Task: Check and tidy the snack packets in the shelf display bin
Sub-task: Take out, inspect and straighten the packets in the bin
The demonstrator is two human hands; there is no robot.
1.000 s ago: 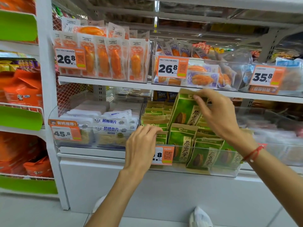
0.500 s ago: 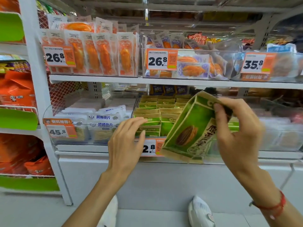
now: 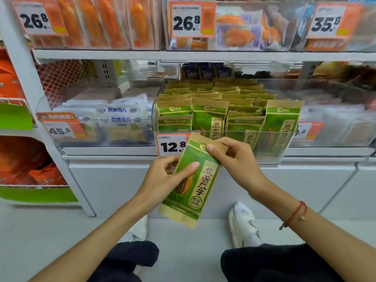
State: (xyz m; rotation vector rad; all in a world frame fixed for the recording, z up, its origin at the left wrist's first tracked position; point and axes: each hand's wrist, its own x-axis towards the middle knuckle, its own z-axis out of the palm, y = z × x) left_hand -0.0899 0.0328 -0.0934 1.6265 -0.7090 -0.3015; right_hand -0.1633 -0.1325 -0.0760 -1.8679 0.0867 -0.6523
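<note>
A green and tan snack packet (image 3: 191, 190) hangs tilted in front of the shelf, below the clear display bin (image 3: 284, 137). My right hand (image 3: 234, 159) pinches its top edge. My left hand (image 3: 162, 178) grips its left side, thumb across the front. Inside the bin stand several rows of the same green packets (image 3: 209, 119), upright and facing out. A 12.8 price tag (image 3: 173, 146) hangs on the bin's front, partly covered by the held packet.
A clear bin of white fish-snack packets (image 3: 120, 119) with a 45.8 tag sits to the left. Orange packets (image 3: 105, 21) fill the shelf above. Another clear bin (image 3: 335, 127) stands at the right. My white shoes (image 3: 244, 222) are on the floor below.
My right hand has pulled the packet out of the bin and down in front of the shelf. My left hand left the bin's front edge and took hold of the packet's side.
</note>
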